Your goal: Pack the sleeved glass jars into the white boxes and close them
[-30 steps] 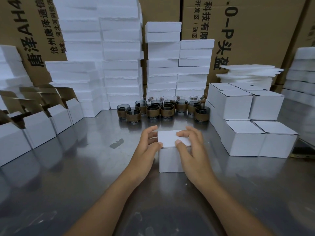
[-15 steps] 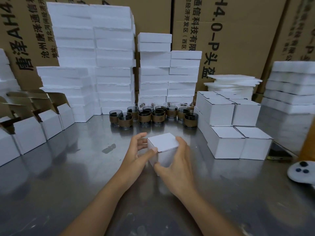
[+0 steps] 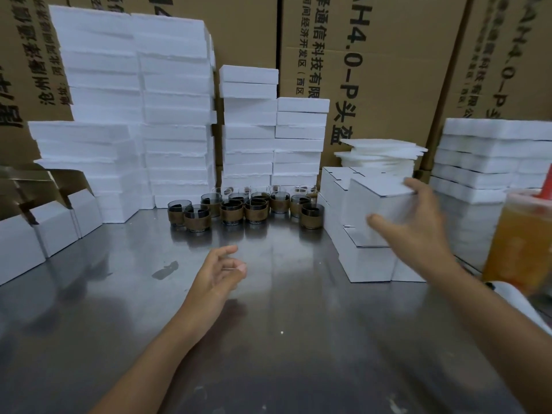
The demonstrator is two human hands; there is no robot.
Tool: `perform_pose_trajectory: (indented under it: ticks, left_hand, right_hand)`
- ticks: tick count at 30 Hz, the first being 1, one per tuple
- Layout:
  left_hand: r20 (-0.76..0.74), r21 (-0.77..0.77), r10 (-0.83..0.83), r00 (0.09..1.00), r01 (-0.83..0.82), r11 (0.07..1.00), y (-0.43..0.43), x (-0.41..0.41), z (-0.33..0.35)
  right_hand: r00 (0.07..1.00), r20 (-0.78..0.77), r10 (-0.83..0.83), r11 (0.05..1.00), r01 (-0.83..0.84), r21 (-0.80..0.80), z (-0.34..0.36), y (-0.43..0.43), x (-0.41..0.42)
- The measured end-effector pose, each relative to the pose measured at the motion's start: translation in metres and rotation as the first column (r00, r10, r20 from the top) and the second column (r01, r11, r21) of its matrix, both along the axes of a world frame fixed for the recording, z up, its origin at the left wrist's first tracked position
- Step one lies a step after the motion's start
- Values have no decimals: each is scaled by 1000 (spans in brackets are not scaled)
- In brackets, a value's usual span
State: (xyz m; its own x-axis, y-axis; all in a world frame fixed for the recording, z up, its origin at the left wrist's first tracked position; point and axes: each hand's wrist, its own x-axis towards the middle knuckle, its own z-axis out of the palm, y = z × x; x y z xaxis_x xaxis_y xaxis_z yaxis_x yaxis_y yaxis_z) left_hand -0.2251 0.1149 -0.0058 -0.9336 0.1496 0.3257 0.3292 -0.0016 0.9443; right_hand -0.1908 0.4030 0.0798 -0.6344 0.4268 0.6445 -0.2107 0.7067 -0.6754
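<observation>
My right hand [image 3: 418, 228] grips a closed white box [image 3: 379, 207] and holds it against the pile of closed white boxes [image 3: 367, 261] at the right, above the lower row. My left hand [image 3: 219, 270] hovers over the metal table [image 3: 268, 324] with fingers loosely curled and nothing in them. Several glass jars with brown sleeves [image 3: 248, 209] stand in a cluster at the back middle of the table. Open white boxes with brown flaps raised [image 3: 53, 222] line the left edge.
Tall stacks of white foam slabs [image 3: 134, 115] rise behind the jars and at the far right [image 3: 490, 162]. Thin white foam sheets [image 3: 382, 153] lie behind the closed boxes. A cup with an orange drink [image 3: 522, 243] stands at the right edge. Brown cartons form the back wall.
My right hand lifted the closed box from the table's middle and carried it right to the pile. My left hand let go of it and stayed near the middle.
</observation>
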Motion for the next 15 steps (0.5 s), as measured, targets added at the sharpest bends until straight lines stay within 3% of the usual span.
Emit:
perform_pose_trajectory:
  ticks: [7,15]
  left_hand:
    - [-9,-42,-11,1000,11,999,0,-4,-4]
    - [-22,-64,-31,999,30,997,-2,-8,-7]
  right_hand:
    - [983,57,-176,984,177,-8,-13,52,-7]
    - [982,97,-160,984,166,-64,-22,62,-18]
